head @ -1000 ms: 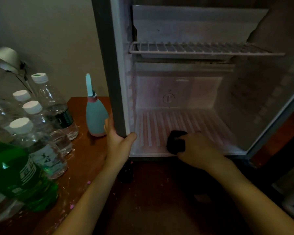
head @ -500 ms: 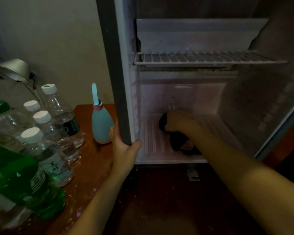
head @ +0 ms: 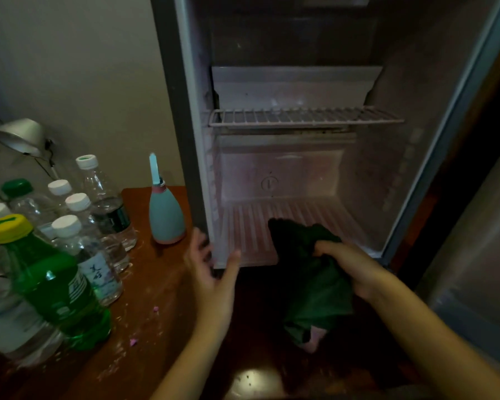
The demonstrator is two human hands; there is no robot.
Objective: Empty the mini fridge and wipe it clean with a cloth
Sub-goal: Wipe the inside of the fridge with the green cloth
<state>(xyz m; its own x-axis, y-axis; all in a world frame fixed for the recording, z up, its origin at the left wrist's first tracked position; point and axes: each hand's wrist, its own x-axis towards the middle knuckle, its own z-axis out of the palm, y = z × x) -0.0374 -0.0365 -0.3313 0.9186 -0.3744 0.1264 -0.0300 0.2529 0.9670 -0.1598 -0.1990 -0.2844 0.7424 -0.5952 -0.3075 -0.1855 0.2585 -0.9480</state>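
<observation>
While the right hand (head: 350,269) clutches the dark green cloth (head: 315,287) at the front lip of the mini fridge (head: 286,168), 6 o'clock of its ribbed floor, the left hand (head: 211,272) spreads loose fingers at the cloth's 9 o'clock, beside the fridge's lower corner.

The left hand (head: 211,269) is smeared by blur, so whether its fingers touch the fridge (head: 179,111) frame cannot be told. The right hand (head: 352,267) has its fingertips buried in the dark cloth (head: 312,290), which hides part of the fridge floor. The fridge's top runs off the upper edge. The nearest clear bottle (head: 9,319) is blurred and cut by the left edge.
</observation>
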